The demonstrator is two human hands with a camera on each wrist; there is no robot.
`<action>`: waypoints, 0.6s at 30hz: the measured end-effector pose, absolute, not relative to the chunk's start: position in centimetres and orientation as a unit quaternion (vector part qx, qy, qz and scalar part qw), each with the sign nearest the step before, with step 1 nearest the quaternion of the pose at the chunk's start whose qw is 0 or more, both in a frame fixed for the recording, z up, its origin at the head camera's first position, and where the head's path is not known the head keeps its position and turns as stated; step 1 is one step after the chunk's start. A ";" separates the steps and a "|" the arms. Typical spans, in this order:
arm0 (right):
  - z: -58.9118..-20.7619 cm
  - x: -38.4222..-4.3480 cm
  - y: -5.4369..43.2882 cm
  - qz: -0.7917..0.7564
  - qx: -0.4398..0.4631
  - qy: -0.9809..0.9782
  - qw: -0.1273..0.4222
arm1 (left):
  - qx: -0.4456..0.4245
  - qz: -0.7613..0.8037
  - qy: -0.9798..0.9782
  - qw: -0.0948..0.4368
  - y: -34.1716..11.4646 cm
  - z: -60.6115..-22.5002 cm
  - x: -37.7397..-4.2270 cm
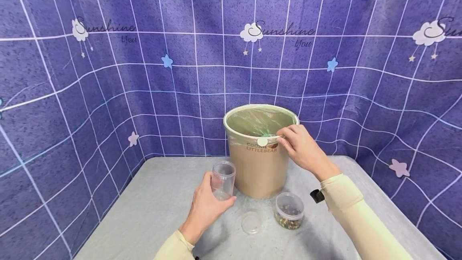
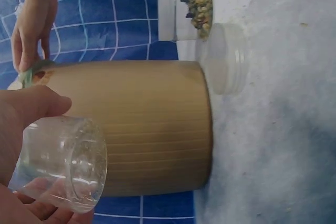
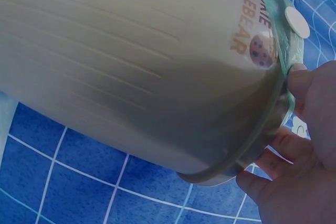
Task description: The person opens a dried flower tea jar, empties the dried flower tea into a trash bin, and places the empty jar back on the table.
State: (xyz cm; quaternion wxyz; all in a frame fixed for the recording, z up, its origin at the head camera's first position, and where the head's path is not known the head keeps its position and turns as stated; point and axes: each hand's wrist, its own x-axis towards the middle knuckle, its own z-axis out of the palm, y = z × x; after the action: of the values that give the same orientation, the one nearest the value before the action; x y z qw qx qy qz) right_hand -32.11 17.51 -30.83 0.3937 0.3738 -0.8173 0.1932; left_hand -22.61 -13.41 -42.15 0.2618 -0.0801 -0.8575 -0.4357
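My left hand [image 1: 206,208] grips a clear plastic jar [image 1: 224,181], thumb on one side and fingers round the other. The jar has no lid on it and looks empty; it is above the table, just left of a beige trash bin [image 1: 258,171]. A thin green bag [image 1: 249,119] lines the bin and folds over its rim. At the rim's front right, my right hand [image 1: 303,147] pinches the edge, thumb outside; in the right wrist view the thumb [image 3: 300,80] presses on the bag's edge. What the fingertips inside touch is partly hidden.
A clear round lid [image 1: 251,223] lies flat on the table [image 1: 173,196] before the bin. Right of it stands a lidded jar [image 1: 289,212] with small dried pieces in its bottom. A purple checked curtain [image 1: 202,71] hangs behind and at both sides.
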 end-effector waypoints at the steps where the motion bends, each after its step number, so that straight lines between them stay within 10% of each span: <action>1: -30.8 -32.1 17.5 0.194 0.374 -0.817 0.393 | -0.078 -0.436 -0.859 0.258 -13.4 -42.4 -22.6; 18: -30.2 -31.5 18.0 0.205 0.369 -0.816 0.395 | -0.089 -0.426 -0.867 0.241 -13.5 -46.4 -22.2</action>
State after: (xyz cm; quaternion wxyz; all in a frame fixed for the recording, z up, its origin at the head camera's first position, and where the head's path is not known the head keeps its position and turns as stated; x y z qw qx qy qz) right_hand -31.52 17.99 -30.24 0.3947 0.3686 -0.8162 0.2053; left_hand -22.19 -13.48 -46.43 0.2413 -0.0892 -0.8675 -0.4257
